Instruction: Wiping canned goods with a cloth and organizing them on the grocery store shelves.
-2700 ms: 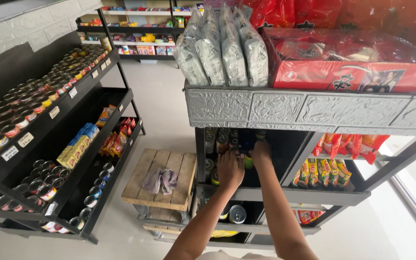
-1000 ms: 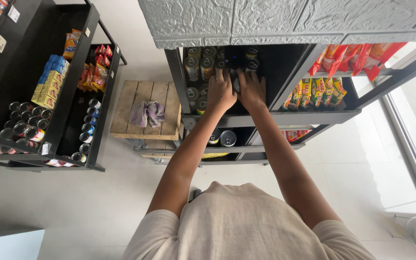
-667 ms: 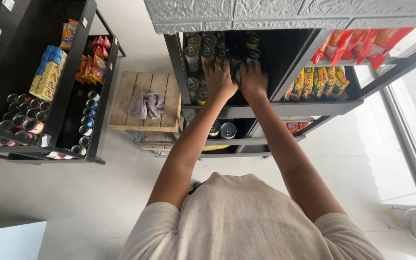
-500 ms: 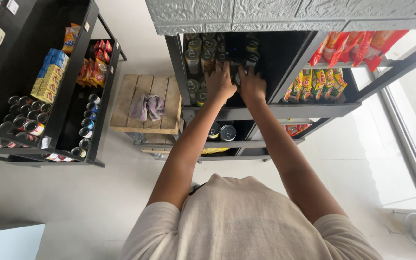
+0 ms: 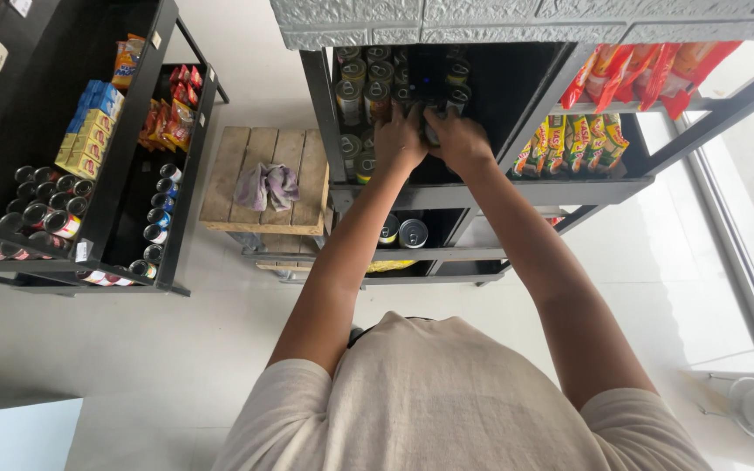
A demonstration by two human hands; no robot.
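Pale smooth floor runs between black metal racks, and from the head camera I look straight down past my own beige shirt. Both arms reach forward into the black shelf (image 5: 482, 187) ahead. Against the picture a half second back, my hands have pushed slightly deeper and drawn closer together over the same row, so I judge the cans are being squared up in their rows, not lifted out.

My left hand (image 5: 399, 139) curls over a can at the edge of the row of cans (image 5: 368, 83), fingers closed on it as far as I can see. My right hand (image 5: 460, 139) wraps a dark can (image 5: 432, 131) between the two hands; how tightly, I cannot tell.

The cans are cylindrical, glossy metal with shiny round tops. To the right hang crinkled snack packets (image 5: 582, 139), yellow and red foil. Left of the shelf sits a rough wooden pallet crate (image 5: 303, 183) with a soft crumpled cloth (image 5: 265, 183) on it.
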